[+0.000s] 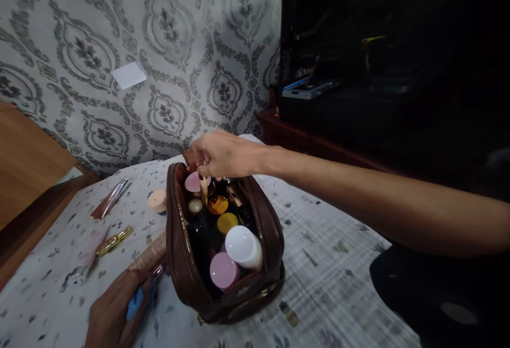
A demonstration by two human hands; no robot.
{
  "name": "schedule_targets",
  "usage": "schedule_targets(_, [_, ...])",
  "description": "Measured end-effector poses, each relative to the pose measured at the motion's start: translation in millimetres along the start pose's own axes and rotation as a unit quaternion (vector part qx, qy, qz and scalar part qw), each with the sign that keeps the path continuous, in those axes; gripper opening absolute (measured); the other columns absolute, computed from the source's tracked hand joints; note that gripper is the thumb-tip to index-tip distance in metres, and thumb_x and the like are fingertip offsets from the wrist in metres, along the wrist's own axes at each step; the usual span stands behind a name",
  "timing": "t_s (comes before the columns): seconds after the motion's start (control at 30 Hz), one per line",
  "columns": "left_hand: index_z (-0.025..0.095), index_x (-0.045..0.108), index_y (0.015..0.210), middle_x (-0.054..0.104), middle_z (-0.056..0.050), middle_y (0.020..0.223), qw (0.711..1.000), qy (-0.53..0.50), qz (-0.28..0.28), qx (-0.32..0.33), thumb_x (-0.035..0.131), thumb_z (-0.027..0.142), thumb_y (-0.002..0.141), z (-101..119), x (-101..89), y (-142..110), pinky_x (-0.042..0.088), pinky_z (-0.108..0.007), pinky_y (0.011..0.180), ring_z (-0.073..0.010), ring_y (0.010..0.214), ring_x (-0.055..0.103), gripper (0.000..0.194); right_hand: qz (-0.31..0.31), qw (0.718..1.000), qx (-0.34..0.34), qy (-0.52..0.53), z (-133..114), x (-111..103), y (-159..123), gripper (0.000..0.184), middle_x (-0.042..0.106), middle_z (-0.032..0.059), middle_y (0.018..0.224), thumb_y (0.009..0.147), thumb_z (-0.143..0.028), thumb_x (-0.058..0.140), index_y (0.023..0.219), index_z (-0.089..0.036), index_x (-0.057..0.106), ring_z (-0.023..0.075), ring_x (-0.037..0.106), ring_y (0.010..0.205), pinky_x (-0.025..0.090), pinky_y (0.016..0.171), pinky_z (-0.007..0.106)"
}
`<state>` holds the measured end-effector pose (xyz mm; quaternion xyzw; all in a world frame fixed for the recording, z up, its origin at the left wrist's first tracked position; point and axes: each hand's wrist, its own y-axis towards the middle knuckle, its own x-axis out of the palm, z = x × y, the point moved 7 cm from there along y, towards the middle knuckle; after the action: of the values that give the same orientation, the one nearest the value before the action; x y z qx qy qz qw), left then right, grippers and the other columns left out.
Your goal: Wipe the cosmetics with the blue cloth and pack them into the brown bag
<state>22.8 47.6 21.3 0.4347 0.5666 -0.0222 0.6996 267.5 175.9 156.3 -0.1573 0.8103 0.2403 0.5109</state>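
A brown zippered cosmetic bag (274,220) stands unzipped on the bed, filled with jars and bottles. My right hand (223,154) reaches over its far end, fingers pinched on a slim beige-gold tube (204,188) that points down into the bag. Inside are a white-capped bottle (242,244), a pink-lidded jar (223,271), an amber jar (218,205) and a yellow lid (227,223). Left of the bag, my left hand (117,305) is closed around a blue item (135,303), mostly hidden by the fingers. A long beige box (149,252) lies just beyond that hand.
On the patterned bedsheet (319,284) lie a round beige-lidded jar (158,200), a gold clip-like item (114,240), a shiny tube (109,199) and a blurred clear item (75,276). A wooden headboard (32,162) borders the left; a dark red cabinet (303,135) stands behind.
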Motion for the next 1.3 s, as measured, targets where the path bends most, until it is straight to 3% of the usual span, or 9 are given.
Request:
schedule_targets(0.17, [0.022, 0.062, 0.102, 0.072, -0.003, 0.084, 0.999, -0.018, -0.031, -0.013, 0.046, 0.031, 0.1, -1, 3.3, 1, 0.057, -0.02, 0.068, -0.0157, 0.077, 0.072, 0.018, -0.059, 0.998, 0.004, -0.002, 0, 20, 4, 0.004, 0.065, -0.001, 0.061, 0.082, -0.016, 0.068, 0.084, -0.018, 0.069, 0.0153, 0.06, 0.063, 0.037, 0.053, 0.026])
schedule_targets(0.43, [0.023, 0.064, 0.098, 0.073, -0.004, 0.088, 0.998, -0.008, -0.024, -0.058, 0.042, 0.04, 0.102, -6, 6.0, -7, 0.057, -0.023, 0.073, -0.0181, 0.083, 0.072, 0.028, -0.065, 0.996, -0.011, -0.06, -6, 30, 11, 0.018, 0.072, 0.0093, 0.097, 0.08, -0.024, 0.073, 0.097, -0.017, 0.071, 0.0239, 0.066, 0.089, 0.041, 0.062, 0.028])
schedule_targets(0.63, [0.022, 0.065, 0.101, 0.076, -0.003, 0.088, 0.999, -0.008, -0.031, -0.009, 0.049, 0.033, 0.098, 0, 1.4, 2, 0.058, -0.02, 0.069, -0.0166, 0.076, 0.074, 0.02, -0.063, 0.995, -0.016, -0.081, -4, 34, 13, 0.016, 0.072, 0.0091, 0.096, 0.083, -0.025, 0.07, 0.098, -0.018, 0.07, 0.0249, 0.068, 0.089, 0.037, 0.059, 0.029])
schedule_targets(0.77, [0.022, 0.065, 0.1, 0.077, -0.003, 0.086, 1.0, 0.01, -0.012, 0.005, 0.047, 0.035, 0.099, 2, -3.4, 6, 0.059, -0.022, 0.069, -0.0176, 0.074, 0.074, 0.022, -0.06, 0.996, -0.015, -0.07, -3, 32, 13, 0.026, 0.072, 0.0093, 0.094, 0.083, -0.026, 0.072, 0.107, -0.017, 0.069, 0.0237, 0.067, 0.085, 0.037, 0.058, 0.029])
schedule_targets(0.93, [0.022, 0.065, 0.099, 0.074, -0.002, 0.083, 0.999, -0.013, -0.036, -0.021, 0.049, 0.031, 0.099, 1, 2.9, 3, 0.057, -0.02, 0.066, -0.015, 0.073, 0.072, 0.019, -0.059, 0.997, -0.01, -0.052, -4, 31, 13, 0.019, 0.072, 0.0093, 0.092, 0.083, -0.023, 0.072, 0.1, -0.015, 0.071, 0.0226, 0.067, 0.085, 0.039, 0.06, 0.028])
schedule_targets(1.07, [0.023, 0.068, 0.1, 0.073, -0.002, 0.084, 0.999, -0.024, -0.005, -0.037, 0.048, 0.033, 0.099, -2, 3.9, -1, 0.056, -0.021, 0.066, -0.0156, 0.074, 0.071, 0.022, -0.057, 0.997, -0.018, -0.053, -7, 33, 16, 0.014, 0.072, 0.0096, 0.089, 0.082, -0.022, 0.073, 0.094, -0.015, 0.073, 0.0234, 0.067, 0.083, 0.039, 0.059, 0.028])
schedule_targets(1.17, [0.022, 0.069, 0.105, 0.074, -0.004, 0.086, 0.998, -0.031, -0.016, -0.046, 0.047, 0.034, 0.099, -4, 7.8, -3, 0.056, -0.023, 0.067, -0.0172, 0.075, 0.071, 0.025, -0.065, 0.997, -0.015, -0.042, -5, 35, 17, 0.012, 0.072, 0.0085, 0.086, 0.081, -0.023, 0.074, 0.09, -0.015, 0.074, 0.0218, 0.067, 0.08, 0.04, 0.058, 0.027])
schedule_targets(1.3, [0.021, 0.069, 0.101, 0.074, -0.005, 0.086, 0.998, -0.041, -0.013, -0.053, 0.048, 0.033, 0.099, -7, 8.8, -6, 0.056, -0.023, 0.065, -0.0179, 0.075, 0.07, 0.024, -0.046, 0.998, -0.029, -0.016, -2, 28, 12, 0.019, 0.073, 0.0051, 0.088, 0.083, -0.021, 0.071, 0.101, -0.018, 0.074, 0.0189, 0.066, 0.08, 0.042, 0.063, 0.026])
